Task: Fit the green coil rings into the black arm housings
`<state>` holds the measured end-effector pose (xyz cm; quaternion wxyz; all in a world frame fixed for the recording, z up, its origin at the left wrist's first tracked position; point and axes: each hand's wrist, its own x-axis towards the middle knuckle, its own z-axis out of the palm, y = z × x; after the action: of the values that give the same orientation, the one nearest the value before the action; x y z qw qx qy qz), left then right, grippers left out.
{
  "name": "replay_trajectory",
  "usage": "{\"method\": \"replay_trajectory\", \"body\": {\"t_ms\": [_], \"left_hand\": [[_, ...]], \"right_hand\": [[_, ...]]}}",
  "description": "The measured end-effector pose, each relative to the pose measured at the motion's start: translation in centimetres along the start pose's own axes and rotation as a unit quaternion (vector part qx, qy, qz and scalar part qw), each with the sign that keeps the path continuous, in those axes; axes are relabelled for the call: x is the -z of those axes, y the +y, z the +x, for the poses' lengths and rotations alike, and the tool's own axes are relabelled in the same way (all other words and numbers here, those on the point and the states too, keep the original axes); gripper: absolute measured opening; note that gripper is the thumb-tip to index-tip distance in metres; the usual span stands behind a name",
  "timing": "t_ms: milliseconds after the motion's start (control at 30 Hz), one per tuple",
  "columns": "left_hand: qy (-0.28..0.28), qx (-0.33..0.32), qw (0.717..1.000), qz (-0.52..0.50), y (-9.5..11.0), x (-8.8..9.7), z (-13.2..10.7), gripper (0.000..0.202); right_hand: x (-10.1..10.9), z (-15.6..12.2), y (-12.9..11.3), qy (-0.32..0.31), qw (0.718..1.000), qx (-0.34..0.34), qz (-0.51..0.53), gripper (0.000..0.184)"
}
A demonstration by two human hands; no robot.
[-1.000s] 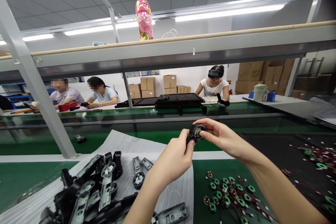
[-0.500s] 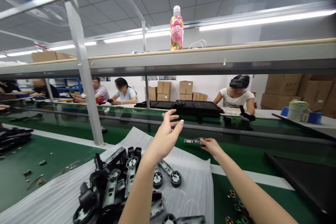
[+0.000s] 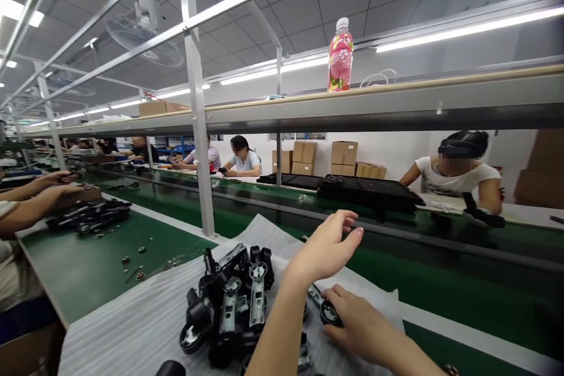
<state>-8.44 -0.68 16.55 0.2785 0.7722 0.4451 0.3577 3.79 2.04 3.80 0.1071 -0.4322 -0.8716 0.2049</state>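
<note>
My left hand (image 3: 328,247) hovers above the white foam sheet (image 3: 132,317), fingers loosely spread and holding nothing. My right hand (image 3: 359,326) rests lower on the sheet, thumb and fingers closing on a small black plastic part with a round end (image 3: 326,309). A pile of similar black plastic parts (image 3: 229,299) with grey inserts lies just left of both hands. My left forearm hides some of the pile.
A green conveyor belt (image 3: 440,288) runs beyond the sheet, with a white steel post (image 3: 200,188) at its near edge. Black trays (image 3: 365,191) sit across it, where people work. A co-worker's hands (image 3: 44,188) handle parts at the left. A pink bottle (image 3: 340,56) stands on the overhead shelf.
Both hands held one part together, then my right hand set it out at the belt while the left let go. Now the right hand has come back to a part on the sheet. View swung left.
</note>
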Motion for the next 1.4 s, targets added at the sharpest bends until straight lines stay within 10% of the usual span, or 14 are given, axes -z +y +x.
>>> {"method": "replay_trajectory", "body": {"t_ms": [133, 433, 567, 700, 867, 1400], "left_hand": [[-0.110, 0.063, 0.985, 0.115, -1.2, -0.8, 0.4, 0.050], [-0.308, 0.060, 0.947, 0.076, -2.7, -3.5, 2.5, 0.046], [-0.231, 0.078, 0.968, 0.050, -2.6, -3.2, 2.7, 0.048], [-0.090, 0.084, 0.992, 0.019, -2.1, -2.7, 2.5, 0.046], [-0.079, 0.066, 0.994, -0.044, -1.1, -3.2, 2.3, 0.042], [-0.068, 0.063, 0.995, -0.022, 0.9, -3.4, 1.7, 0.039]], "right_hand": [[0.9, -2.6, 0.2, 0.016, 1.000, 0.005, -0.008, 0.038], [10.1, -9.0, 2.2, 0.126, 0.988, 0.081, 0.034, 0.034], [11.8, -9.7, 4.5, 0.171, 0.982, -0.078, -0.008, 0.030], [10.6, -9.5, 7.2, -0.036, 0.980, -0.190, -0.054, 0.018], [7.1, -7.5, 7.6, -0.179, 0.956, -0.225, -0.063, 0.017], [10.1, -8.9, 8.9, -0.059, 0.989, -0.109, 0.079, 0.024]]}}
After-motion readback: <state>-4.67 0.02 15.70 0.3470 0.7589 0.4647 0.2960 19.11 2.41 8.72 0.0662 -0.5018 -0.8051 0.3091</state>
